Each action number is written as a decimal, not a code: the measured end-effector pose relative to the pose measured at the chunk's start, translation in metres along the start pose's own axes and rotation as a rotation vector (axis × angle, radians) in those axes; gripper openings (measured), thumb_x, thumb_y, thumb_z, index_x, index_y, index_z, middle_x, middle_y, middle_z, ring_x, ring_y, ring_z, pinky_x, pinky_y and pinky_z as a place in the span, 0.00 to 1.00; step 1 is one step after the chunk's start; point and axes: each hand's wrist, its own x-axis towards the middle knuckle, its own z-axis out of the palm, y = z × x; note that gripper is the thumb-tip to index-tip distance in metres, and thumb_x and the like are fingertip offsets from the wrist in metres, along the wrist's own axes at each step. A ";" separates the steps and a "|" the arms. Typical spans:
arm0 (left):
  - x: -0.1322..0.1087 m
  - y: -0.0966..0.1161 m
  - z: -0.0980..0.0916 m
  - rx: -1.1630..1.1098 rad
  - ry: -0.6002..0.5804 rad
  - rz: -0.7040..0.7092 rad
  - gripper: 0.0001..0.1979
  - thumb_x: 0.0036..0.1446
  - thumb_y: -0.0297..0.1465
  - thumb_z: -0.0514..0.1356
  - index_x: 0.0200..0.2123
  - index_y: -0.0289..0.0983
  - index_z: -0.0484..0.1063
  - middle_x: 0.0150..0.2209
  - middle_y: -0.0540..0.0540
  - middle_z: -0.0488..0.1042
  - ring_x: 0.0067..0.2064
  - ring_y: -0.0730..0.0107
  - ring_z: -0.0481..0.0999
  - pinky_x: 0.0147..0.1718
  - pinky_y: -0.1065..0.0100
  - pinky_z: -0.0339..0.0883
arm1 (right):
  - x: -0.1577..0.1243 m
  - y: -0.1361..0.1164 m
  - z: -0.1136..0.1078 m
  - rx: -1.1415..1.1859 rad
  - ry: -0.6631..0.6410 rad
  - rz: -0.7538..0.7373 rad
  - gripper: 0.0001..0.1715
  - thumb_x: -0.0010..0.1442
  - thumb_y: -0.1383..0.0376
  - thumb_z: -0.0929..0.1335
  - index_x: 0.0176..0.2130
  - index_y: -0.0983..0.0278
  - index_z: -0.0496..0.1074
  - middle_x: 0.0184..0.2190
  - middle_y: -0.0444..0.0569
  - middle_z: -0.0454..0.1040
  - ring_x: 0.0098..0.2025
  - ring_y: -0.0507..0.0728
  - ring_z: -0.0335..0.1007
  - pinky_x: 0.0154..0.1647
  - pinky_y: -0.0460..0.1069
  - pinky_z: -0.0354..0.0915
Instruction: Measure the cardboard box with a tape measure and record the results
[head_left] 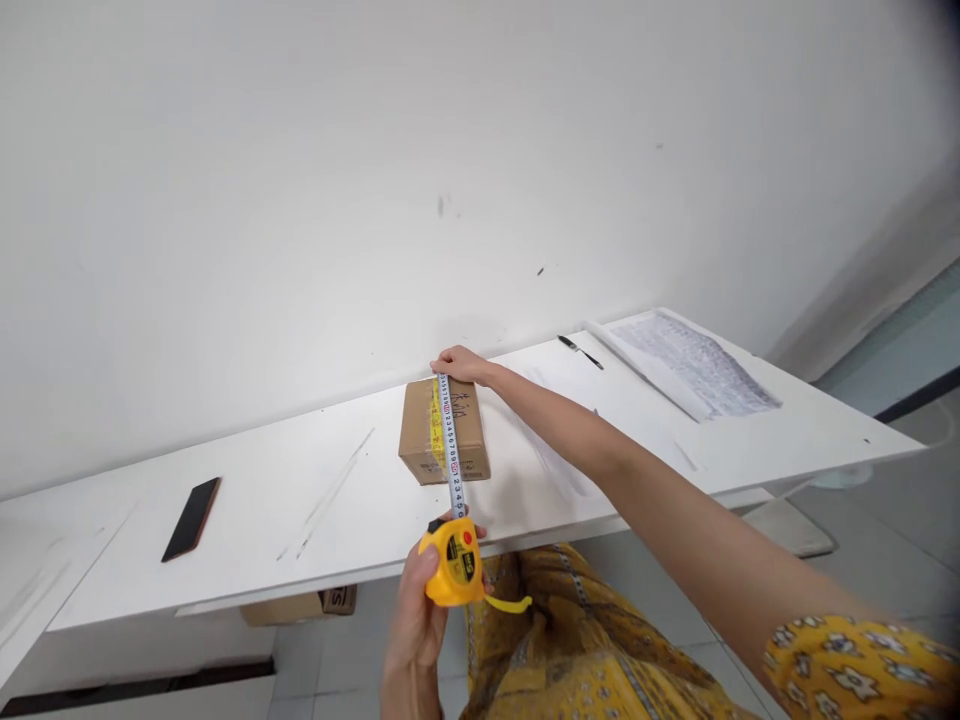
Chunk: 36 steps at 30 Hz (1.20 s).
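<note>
A small brown cardboard box (461,435) sits on the white table (300,510) near the wall. My left hand (420,610) grips a yellow tape measure case (451,565) just off the table's front edge. Its white tape blade (450,440) runs over the top of the box to the far side. My right hand (459,364) reaches across and pinches the blade's end down at the box's far top edge.
A black phone (192,518) lies on the table at the left. A black pen (579,350) and a printed sheet of paper (686,362) lie at the right. Another cardboard box (300,605) sits on the floor under the table. A white wall stands close behind.
</note>
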 end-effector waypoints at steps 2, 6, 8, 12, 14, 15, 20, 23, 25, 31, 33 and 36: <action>0.001 0.003 -0.002 -0.028 0.012 -0.004 0.27 0.53 0.47 0.64 0.50 0.36 0.76 0.48 0.35 0.76 0.39 0.54 0.77 0.38 0.55 0.74 | 0.000 0.008 0.008 0.015 -0.007 0.003 0.12 0.52 0.62 0.71 0.21 0.64 0.69 0.19 0.43 0.69 0.25 0.51 0.60 0.26 0.47 0.54; -0.008 -0.002 -0.012 -0.045 0.038 -0.041 0.26 0.52 0.46 0.65 0.50 0.37 0.76 0.47 0.36 0.77 0.40 0.54 0.78 0.37 0.56 0.75 | -0.006 0.021 0.009 0.062 -0.075 -0.034 0.13 0.53 0.57 0.70 0.25 0.65 0.74 0.25 0.45 0.74 0.28 0.53 0.65 0.30 0.48 0.59; -0.014 -0.007 -0.016 -0.050 0.040 -0.049 0.27 0.51 0.46 0.66 0.50 0.37 0.76 0.47 0.37 0.77 0.40 0.54 0.77 0.37 0.57 0.74 | -0.009 0.025 0.007 0.099 -0.113 -0.067 0.17 0.52 0.54 0.70 0.25 0.65 0.75 0.25 0.46 0.74 0.29 0.53 0.65 0.32 0.49 0.60; -0.018 -0.010 -0.019 -0.048 0.049 -0.032 0.25 0.52 0.46 0.66 0.51 0.39 0.76 0.47 0.38 0.76 0.38 0.57 0.77 0.36 0.59 0.74 | -0.010 0.030 0.004 0.097 -0.119 -0.083 0.22 0.50 0.48 0.70 0.23 0.64 0.72 0.24 0.45 0.72 0.29 0.53 0.63 0.32 0.49 0.58; -0.017 -0.009 -0.019 -0.027 0.030 -0.047 0.25 0.55 0.45 0.64 0.53 0.39 0.74 0.48 0.38 0.76 0.35 0.60 0.77 0.35 0.59 0.74 | -0.008 0.032 0.004 0.070 -0.104 -0.058 0.26 0.49 0.45 0.70 0.21 0.64 0.68 0.22 0.44 0.69 0.28 0.52 0.60 0.31 0.48 0.56; -0.016 -0.007 -0.018 -0.017 0.021 -0.051 0.26 0.56 0.45 0.63 0.54 0.39 0.74 0.48 0.38 0.75 0.35 0.60 0.77 0.34 0.59 0.74 | -0.007 0.032 0.004 0.062 -0.097 -0.042 0.27 0.49 0.44 0.69 0.20 0.64 0.67 0.21 0.43 0.67 0.27 0.52 0.59 0.30 0.48 0.55; -0.009 -0.004 -0.010 -0.010 0.070 -0.019 0.30 0.55 0.44 0.63 0.59 0.38 0.69 0.50 0.37 0.75 0.43 0.53 0.76 0.36 0.60 0.74 | -0.005 0.039 0.006 0.064 -0.066 -0.019 0.27 0.50 0.44 0.68 0.21 0.64 0.66 0.21 0.44 0.67 0.27 0.52 0.59 0.29 0.48 0.54; -0.006 -0.004 -0.010 -0.002 0.069 -0.016 0.29 0.55 0.44 0.64 0.57 0.37 0.71 0.48 0.37 0.76 0.40 0.55 0.77 0.34 0.62 0.74 | -0.004 0.043 0.009 0.043 -0.051 -0.050 0.26 0.52 0.45 0.67 0.20 0.63 0.64 0.20 0.43 0.65 0.27 0.52 0.59 0.29 0.48 0.53; -0.005 -0.001 -0.014 0.026 0.038 -0.020 0.28 0.54 0.44 0.64 0.54 0.36 0.72 0.46 0.37 0.77 0.35 0.59 0.77 0.31 0.63 0.73 | -0.005 0.041 0.009 0.021 -0.027 -0.086 0.25 0.54 0.47 0.66 0.20 0.63 0.63 0.20 0.42 0.64 0.27 0.52 0.58 0.29 0.48 0.53; -0.005 0.037 -0.037 0.150 0.004 -0.009 0.32 0.45 0.43 0.68 0.52 0.35 0.74 0.43 0.36 0.78 0.33 0.60 0.76 0.25 0.67 0.72 | -0.033 0.014 -0.021 0.037 0.157 -0.225 0.18 0.58 0.53 0.63 0.25 0.62 0.63 0.24 0.41 0.63 0.28 0.51 0.56 0.30 0.48 0.53; 0.000 0.060 -0.046 0.190 0.055 0.034 0.35 0.43 0.42 0.69 0.54 0.35 0.73 0.44 0.36 0.79 0.35 0.59 0.76 0.25 0.69 0.72 | -0.058 0.006 -0.036 0.038 0.212 -0.272 0.19 0.60 0.54 0.63 0.24 0.61 0.58 0.23 0.40 0.58 0.27 0.51 0.52 0.29 0.48 0.51; 0.021 0.099 -0.060 0.233 0.228 0.190 0.32 0.43 0.42 0.69 0.52 0.34 0.75 0.42 0.38 0.79 0.36 0.61 0.76 0.24 0.72 0.69 | -0.108 0.006 -0.040 0.006 0.202 -0.240 0.21 0.61 0.53 0.64 0.24 0.61 0.56 0.21 0.39 0.54 0.25 0.50 0.50 0.27 0.47 0.49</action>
